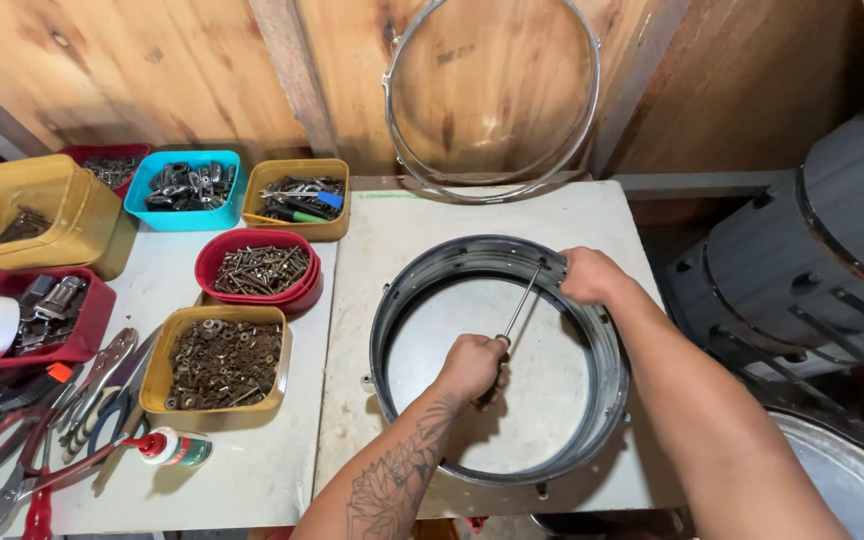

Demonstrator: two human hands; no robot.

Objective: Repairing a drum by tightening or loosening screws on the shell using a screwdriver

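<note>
A dark round drum shell lies flat on the white worktable. My left hand is inside the ring, closed around the handle of a screwdriver. Its thin metal shaft runs up and right to the shell's inner wall at the far right. My right hand grips the shell's rim just where the shaft's tip meets it.
A metal drum hoop leans on the wooden wall behind. Left of the shell stand tubs of screws, washers and hardware, pliers and a small bottle. More drum shells stand at the right.
</note>
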